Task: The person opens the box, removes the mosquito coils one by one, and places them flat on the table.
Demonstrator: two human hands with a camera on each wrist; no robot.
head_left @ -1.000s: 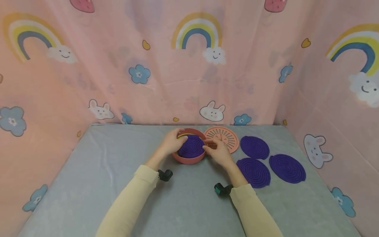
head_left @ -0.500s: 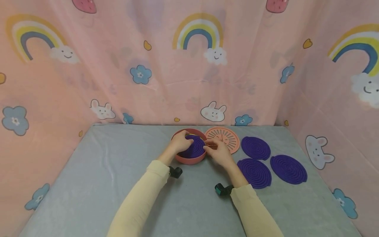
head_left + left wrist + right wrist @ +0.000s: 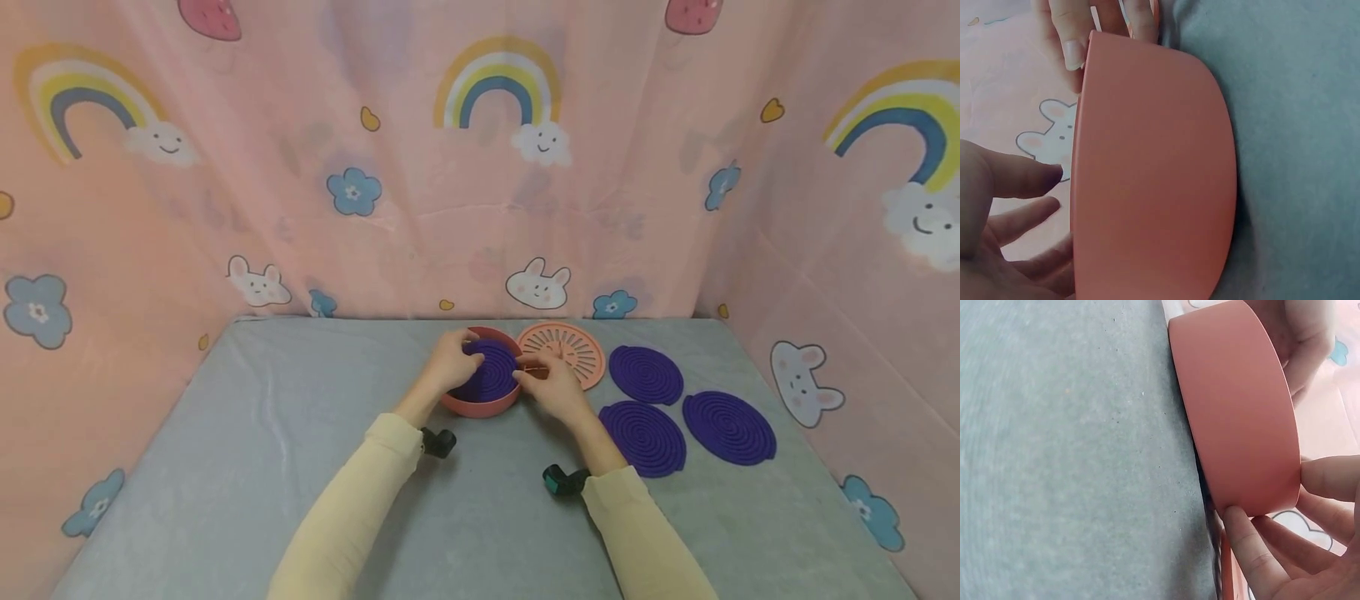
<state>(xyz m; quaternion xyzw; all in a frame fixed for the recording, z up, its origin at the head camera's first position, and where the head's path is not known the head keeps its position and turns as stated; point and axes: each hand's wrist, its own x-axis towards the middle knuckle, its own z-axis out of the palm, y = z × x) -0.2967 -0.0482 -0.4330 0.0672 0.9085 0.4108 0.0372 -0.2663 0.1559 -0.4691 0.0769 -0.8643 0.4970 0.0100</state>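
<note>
One round coral-pink bowl (image 3: 483, 409) is standing at the far middle of the grey-covered table (image 3: 300, 400); I am counting one ringed purple disc (image 3: 492, 372) lying inside it. One right hand (image 3: 553, 385): grasping the bowl's right side, and in my right wrist view the thumb is meeting the rim while a fingertip is touching the outer wall. One left hand (image 3: 447, 364): reaching over the left rim, the thumb lying above the ringed purple disc, other fingers partly hidden by the bowl wall in my left wrist view; I cannot tell whether it is gripping the disc or merely touching it. One peach slotted disc (image 3: 581, 360) is lying flat just right of the bowl, the right hand partly covering it from my head view. Three loose purple discs, tabbed at the edges, are lying further right: one far disc (image 3: 647, 375), one near disc (image 3: 645, 439) and one rightmost disc (image 3: 729, 427). Two cream sleeves (image 3: 345, 508) are covering the forearms; two black wrist cameras (image 3: 439, 442) are sitting at the wrists. One pink hanging cloth (image 3: 442, 233) is rising behind the table, showing rainbows, rabbits and blue flowers.
</note>
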